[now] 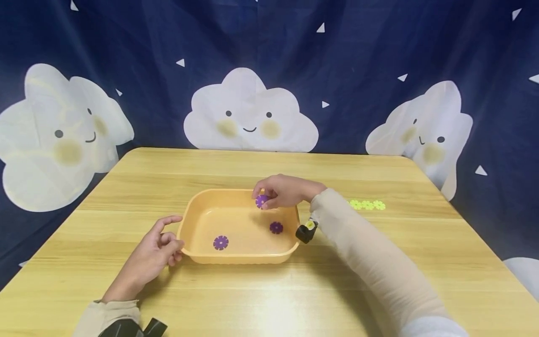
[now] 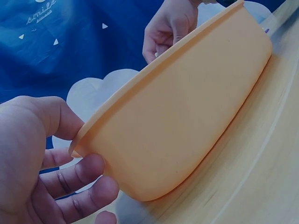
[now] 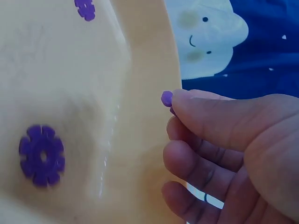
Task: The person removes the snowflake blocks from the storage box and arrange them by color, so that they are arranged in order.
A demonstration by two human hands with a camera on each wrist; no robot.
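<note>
A shallow orange plastic basin (image 1: 202,258) stands on the wooden table. Two purple snowflake discs lie on its floor, one at the front left (image 1: 221,242) and one at the right (image 1: 276,228). Over the basin's back right part, my right hand (image 1: 286,189) pinches a third purple snowflake disc (image 1: 262,201) between thumb and fingers. In the right wrist view most of that disc (image 3: 167,98) is hidden by the thumb. At the basin's left end, my left hand (image 1: 156,250) holds the rim with thumb and fingers, as the left wrist view shows up close.
A row of yellow-green snowflake discs (image 1: 367,205) lies on the table to the right of the basin, partly behind the right sleeve (image 1: 370,252). A dark blue curtain (image 1: 353,56) with white clouds hangs behind the table's (image 1: 236,304) far edge.
</note>
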